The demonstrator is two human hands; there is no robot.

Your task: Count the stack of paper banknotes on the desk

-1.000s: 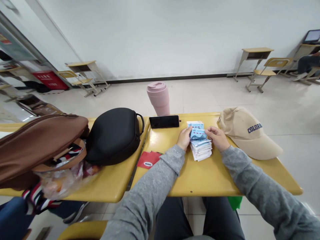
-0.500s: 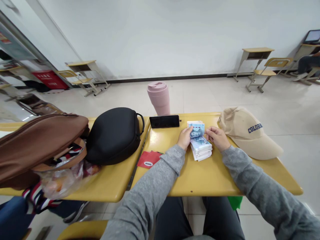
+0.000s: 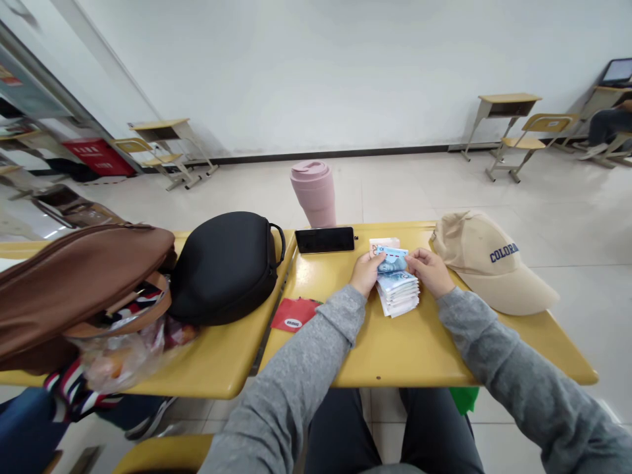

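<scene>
Between my hands a blue banknote (image 3: 392,264) is raised above a thick stack of folded banknotes (image 3: 399,296) on the yellow desk. My left hand (image 3: 366,271) pinches the note's left side with its thumb on top. On the right edge, my right hand (image 3: 430,271) pinches the same note between thumb and fingers. Behind it lies a paler note with reddish print (image 3: 380,243), partly covered by the blue one. A red packet (image 3: 293,315) lies flat left of my left forearm, partly hidden by the sleeve.
A black phone (image 3: 324,240) leans near the desk's far edge, before a pink tumbler (image 3: 316,194). To the right rests a beige cap (image 3: 486,263). On the adjoining desk are a black case (image 3: 224,270), a brown bag (image 3: 79,283) and a clear plastic bag of fruit (image 3: 118,359).
My right hand has moved slightly left and now grips the blue note's right edge. The note has shifted right and down, uncovering more of the reddish note behind.
</scene>
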